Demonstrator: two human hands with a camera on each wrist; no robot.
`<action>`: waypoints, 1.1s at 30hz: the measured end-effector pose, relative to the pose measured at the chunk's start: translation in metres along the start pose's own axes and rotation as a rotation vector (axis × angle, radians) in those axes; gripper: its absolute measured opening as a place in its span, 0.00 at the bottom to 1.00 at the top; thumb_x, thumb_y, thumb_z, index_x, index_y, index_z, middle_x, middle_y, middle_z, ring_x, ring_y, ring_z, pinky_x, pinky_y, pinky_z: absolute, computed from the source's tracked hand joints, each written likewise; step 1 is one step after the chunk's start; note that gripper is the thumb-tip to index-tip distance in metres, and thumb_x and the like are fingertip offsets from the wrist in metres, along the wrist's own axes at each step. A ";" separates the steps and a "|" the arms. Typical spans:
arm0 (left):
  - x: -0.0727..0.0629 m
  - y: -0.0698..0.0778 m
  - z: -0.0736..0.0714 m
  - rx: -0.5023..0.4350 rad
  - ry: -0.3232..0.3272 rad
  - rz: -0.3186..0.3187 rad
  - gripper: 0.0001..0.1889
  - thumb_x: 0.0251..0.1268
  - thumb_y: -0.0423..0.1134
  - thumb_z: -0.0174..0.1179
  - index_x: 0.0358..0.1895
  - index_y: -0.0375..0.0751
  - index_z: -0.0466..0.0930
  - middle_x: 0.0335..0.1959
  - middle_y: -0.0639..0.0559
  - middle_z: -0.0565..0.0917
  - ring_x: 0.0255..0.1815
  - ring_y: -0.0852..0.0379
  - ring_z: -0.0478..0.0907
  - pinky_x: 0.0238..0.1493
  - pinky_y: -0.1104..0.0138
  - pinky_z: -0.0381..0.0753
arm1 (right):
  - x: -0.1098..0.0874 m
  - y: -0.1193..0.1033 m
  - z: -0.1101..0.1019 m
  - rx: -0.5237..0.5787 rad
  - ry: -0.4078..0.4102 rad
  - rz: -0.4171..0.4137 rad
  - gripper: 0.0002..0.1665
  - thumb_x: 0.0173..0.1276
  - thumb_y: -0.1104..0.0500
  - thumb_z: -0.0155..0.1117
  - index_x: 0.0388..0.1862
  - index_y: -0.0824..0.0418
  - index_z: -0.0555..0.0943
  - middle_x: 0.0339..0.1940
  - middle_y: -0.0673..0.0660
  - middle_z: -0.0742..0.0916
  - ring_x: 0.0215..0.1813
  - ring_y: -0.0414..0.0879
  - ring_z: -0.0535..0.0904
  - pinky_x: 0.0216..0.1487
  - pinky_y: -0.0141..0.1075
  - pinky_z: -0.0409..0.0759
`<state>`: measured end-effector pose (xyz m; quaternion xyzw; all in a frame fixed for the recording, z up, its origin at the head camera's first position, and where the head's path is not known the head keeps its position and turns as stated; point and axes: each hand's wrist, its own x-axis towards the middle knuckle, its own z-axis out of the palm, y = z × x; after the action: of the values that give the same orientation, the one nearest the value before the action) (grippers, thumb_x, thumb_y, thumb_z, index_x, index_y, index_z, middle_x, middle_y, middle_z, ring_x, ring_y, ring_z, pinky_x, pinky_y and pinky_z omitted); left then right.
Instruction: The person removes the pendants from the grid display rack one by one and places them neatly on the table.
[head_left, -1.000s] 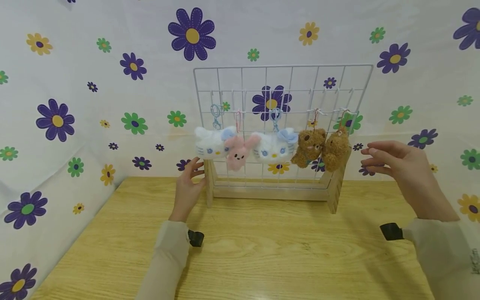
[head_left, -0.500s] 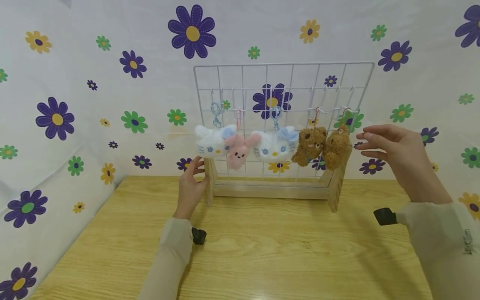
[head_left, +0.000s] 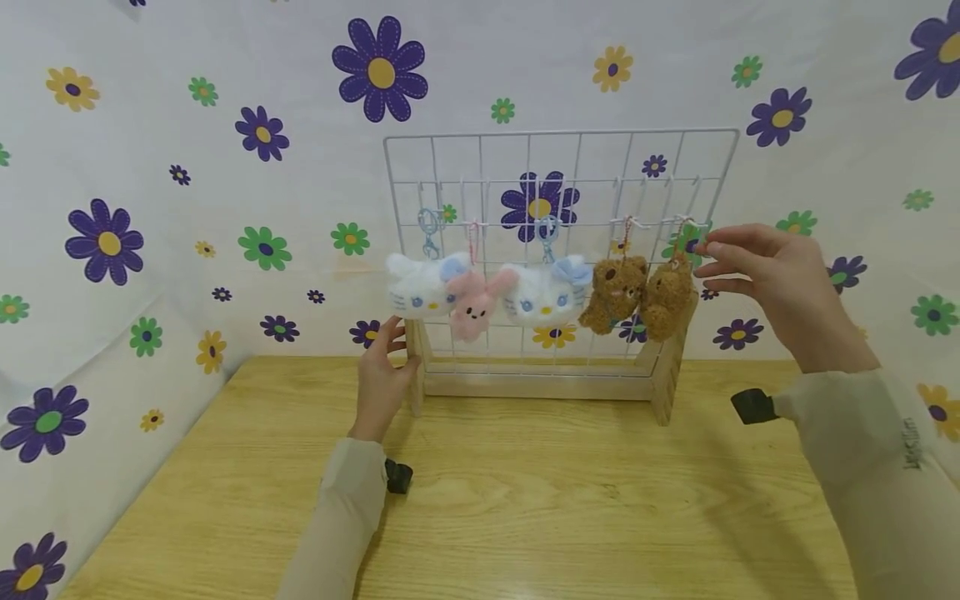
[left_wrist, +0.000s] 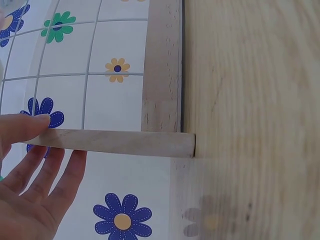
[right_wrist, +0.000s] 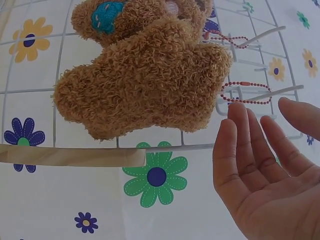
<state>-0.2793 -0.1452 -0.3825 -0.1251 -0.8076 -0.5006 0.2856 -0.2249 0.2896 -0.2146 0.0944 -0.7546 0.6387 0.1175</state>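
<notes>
A white wire grid rack (head_left: 528, 133) stands on a wooden base, with plush keychains hung in a row from its hooks. My left hand (head_left: 381, 379) grips the left wooden upright (left_wrist: 120, 141), thumb on one side and fingers on the other. On the right, my right hand (head_left: 780, 283) is beside the end brown bear plush (head_left: 666, 304), its relaxed fingers near the red ball chain (right_wrist: 245, 84) without visibly holding it. A second bear plush (head_left: 618, 292) hangs next to it. Further left are two white cat plushes (head_left: 543, 293) (head_left: 420, 287) and a pink bunny plush (head_left: 472, 308).
Under the rack is a wood-grain table (head_left: 540, 500). White cloth (head_left: 172, 275) printed with flowers hangs behind and to the left. White hooks (right_wrist: 285, 92) stick out from the grid near my right hand.
My right hand has moved up and leftward, closer to the end bear plush and its chain. My left hand stays at the left upright. The plushes hang as before.
</notes>
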 end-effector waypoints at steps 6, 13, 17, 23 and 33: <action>-0.002 -0.002 0.002 -0.005 0.001 0.018 0.31 0.59 0.16 0.63 0.68 0.28 0.71 0.55 0.28 0.81 0.49 0.32 0.82 0.49 0.43 0.84 | 0.007 -0.001 0.004 0.017 0.012 -0.021 0.13 0.71 0.56 0.68 0.51 0.59 0.86 0.46 0.48 0.87 0.46 0.40 0.85 0.46 0.26 0.82; -0.003 -0.002 0.004 0.007 -0.005 0.027 0.32 0.58 0.16 0.63 0.68 0.28 0.70 0.56 0.29 0.81 0.49 0.33 0.82 0.47 0.44 0.85 | 0.012 -0.002 0.007 0.053 0.016 -0.022 0.15 0.71 0.58 0.68 0.53 0.63 0.84 0.47 0.50 0.87 0.47 0.39 0.85 0.47 0.25 0.82; -0.002 -0.002 0.002 0.016 0.010 0.043 0.31 0.58 0.16 0.63 0.67 0.27 0.70 0.55 0.28 0.81 0.48 0.32 0.83 0.47 0.43 0.85 | 0.016 -0.005 0.009 0.065 0.006 -0.033 0.14 0.71 0.58 0.67 0.53 0.62 0.84 0.47 0.50 0.87 0.47 0.39 0.85 0.48 0.25 0.82; -0.002 -0.002 0.000 0.008 0.007 0.051 0.31 0.58 0.16 0.62 0.68 0.27 0.70 0.56 0.28 0.81 0.48 0.32 0.82 0.50 0.42 0.83 | 0.017 -0.009 0.013 0.056 -0.006 -0.019 0.17 0.71 0.59 0.68 0.55 0.64 0.83 0.47 0.50 0.88 0.47 0.40 0.86 0.49 0.25 0.82; -0.002 -0.002 0.001 0.009 0.013 0.053 0.31 0.59 0.16 0.62 0.68 0.28 0.70 0.56 0.27 0.81 0.48 0.32 0.82 0.47 0.42 0.84 | 0.022 -0.008 0.014 0.074 0.044 -0.034 0.08 0.71 0.65 0.66 0.48 0.61 0.86 0.41 0.50 0.90 0.41 0.41 0.87 0.44 0.29 0.85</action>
<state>-0.2789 -0.1445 -0.3855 -0.1416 -0.8044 -0.4900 0.3046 -0.2441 0.2743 -0.2033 0.0974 -0.7259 0.6660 0.1414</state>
